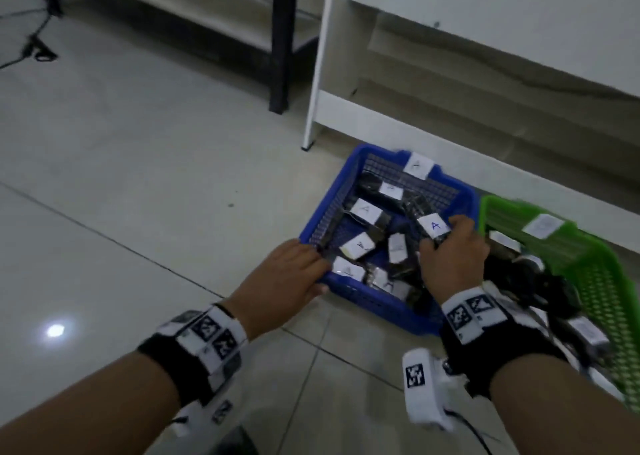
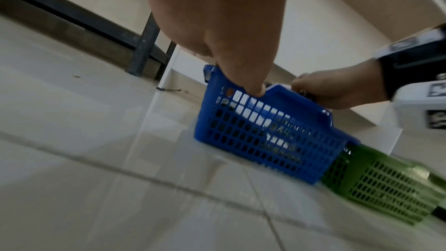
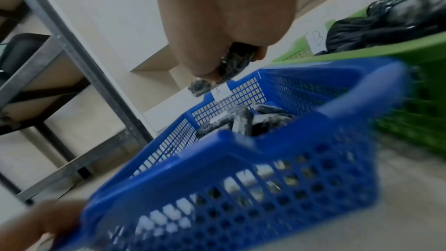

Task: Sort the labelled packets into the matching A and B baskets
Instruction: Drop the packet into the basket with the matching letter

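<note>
Sorting black packets over two plastic baskets on the tiled floor.

The left hand (image 1: 280,274) grasps the near-left rim of the blue mesh basket (image 1: 460,200), fingers curled over it. The right hand (image 1: 453,257) pinches a black plastic packet with a white "A" label (image 1: 433,226) above that basket; beyond lies the green mesh basket (image 1: 602,274), marked B.

A basket (image 1: 317,219) left of B basket (image 1: 616,281), touching.
</note>
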`<action>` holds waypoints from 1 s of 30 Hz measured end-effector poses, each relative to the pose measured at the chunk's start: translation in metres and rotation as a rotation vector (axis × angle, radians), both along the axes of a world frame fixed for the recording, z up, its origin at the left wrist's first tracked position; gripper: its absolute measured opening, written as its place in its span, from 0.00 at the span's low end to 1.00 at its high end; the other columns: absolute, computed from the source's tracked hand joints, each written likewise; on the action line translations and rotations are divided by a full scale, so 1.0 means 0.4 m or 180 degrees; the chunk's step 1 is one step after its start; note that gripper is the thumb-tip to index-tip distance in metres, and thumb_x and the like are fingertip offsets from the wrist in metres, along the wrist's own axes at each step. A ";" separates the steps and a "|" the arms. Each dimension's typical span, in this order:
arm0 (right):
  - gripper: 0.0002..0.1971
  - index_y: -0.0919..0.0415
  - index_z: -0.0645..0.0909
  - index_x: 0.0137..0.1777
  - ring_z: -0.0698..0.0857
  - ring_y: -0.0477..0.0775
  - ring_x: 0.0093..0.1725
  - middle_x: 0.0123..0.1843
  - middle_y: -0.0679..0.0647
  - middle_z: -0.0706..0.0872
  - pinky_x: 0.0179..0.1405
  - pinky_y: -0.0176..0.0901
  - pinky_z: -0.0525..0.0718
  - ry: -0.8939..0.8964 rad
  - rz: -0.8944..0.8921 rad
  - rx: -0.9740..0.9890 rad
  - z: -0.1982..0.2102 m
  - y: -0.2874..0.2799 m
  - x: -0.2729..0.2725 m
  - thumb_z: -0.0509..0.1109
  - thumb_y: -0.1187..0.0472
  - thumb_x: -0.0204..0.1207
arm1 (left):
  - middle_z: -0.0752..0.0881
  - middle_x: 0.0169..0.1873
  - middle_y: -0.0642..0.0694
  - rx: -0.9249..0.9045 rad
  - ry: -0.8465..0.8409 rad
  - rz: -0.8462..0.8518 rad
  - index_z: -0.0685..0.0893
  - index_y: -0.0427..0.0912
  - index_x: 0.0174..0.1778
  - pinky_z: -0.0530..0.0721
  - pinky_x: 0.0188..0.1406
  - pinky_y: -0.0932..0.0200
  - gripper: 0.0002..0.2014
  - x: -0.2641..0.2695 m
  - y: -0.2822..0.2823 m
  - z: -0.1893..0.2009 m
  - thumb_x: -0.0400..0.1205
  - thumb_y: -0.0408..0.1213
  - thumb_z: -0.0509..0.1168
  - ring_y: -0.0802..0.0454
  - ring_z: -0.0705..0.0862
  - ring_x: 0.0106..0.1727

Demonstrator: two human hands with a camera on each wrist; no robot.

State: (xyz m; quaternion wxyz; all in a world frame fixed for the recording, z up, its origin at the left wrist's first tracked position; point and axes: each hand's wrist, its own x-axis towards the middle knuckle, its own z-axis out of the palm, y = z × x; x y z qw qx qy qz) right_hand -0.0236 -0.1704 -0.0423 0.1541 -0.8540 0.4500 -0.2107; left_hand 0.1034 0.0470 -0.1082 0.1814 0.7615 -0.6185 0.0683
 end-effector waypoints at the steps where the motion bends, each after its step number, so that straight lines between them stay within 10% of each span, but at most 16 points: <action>1: 0.23 0.69 0.69 0.66 0.73 0.73 0.63 0.63 0.75 0.75 0.63 0.58 0.68 0.0099 -0.0105 0.0055 0.000 -0.010 0.029 0.69 0.63 0.73 | 0.85 0.46 0.47 -0.0085 -0.0123 -0.0086 0.85 0.43 0.51 0.68 0.67 0.57 0.17 0.007 -0.016 -0.003 0.82 0.49 0.55 0.48 0.82 0.51; 9: 0.14 0.71 0.69 0.59 0.80 0.73 0.55 0.53 0.75 0.82 0.54 0.56 0.74 0.1619 0.0548 -0.0503 -0.027 -0.159 0.141 0.66 0.67 0.76 | 0.83 0.38 0.49 -0.0531 -0.0196 -0.0366 0.80 0.44 0.43 0.68 0.52 0.60 0.11 0.022 -0.058 -0.043 0.84 0.43 0.56 0.50 0.77 0.40; 19: 0.32 0.61 0.75 0.68 0.74 0.68 0.70 0.71 0.67 0.75 0.71 0.59 0.69 0.2840 0.0692 -0.0198 -0.037 -0.158 0.129 0.56 0.35 0.77 | 0.84 0.38 0.43 -0.0191 -0.0188 -0.0370 0.83 0.37 0.43 0.69 0.50 0.56 0.17 0.014 -0.058 -0.035 0.80 0.47 0.57 0.45 0.80 0.39; 22: 0.43 0.54 0.72 0.72 0.74 0.70 0.70 0.73 0.64 0.74 0.69 0.67 0.70 0.2365 0.0731 -0.0269 0.004 -0.124 0.111 0.50 0.24 0.66 | 0.84 0.51 0.40 0.0192 0.0006 -0.0366 0.82 0.36 0.56 0.68 0.61 0.53 0.21 0.014 -0.053 -0.004 0.80 0.52 0.61 0.41 0.80 0.52; 25: 0.38 0.54 0.75 0.67 0.77 0.71 0.66 0.69 0.63 0.78 0.65 0.69 0.74 0.1642 0.0911 -0.0267 0.058 -0.015 0.076 0.49 0.28 0.67 | 0.66 0.75 0.38 0.1118 0.0308 -0.0198 0.57 0.44 0.81 0.52 0.76 0.49 0.35 -0.004 -0.047 0.038 0.81 0.54 0.61 0.40 0.63 0.75; 30: 0.24 0.57 0.74 0.68 0.71 0.66 0.70 0.68 0.61 0.76 0.67 0.63 0.70 0.0298 0.1207 -0.0238 0.055 0.266 -0.022 0.59 0.45 0.77 | 0.47 0.81 0.35 0.1366 0.0256 -0.0001 0.45 0.47 0.83 0.44 0.80 0.40 0.44 -0.064 0.012 0.070 0.79 0.54 0.65 0.35 0.46 0.82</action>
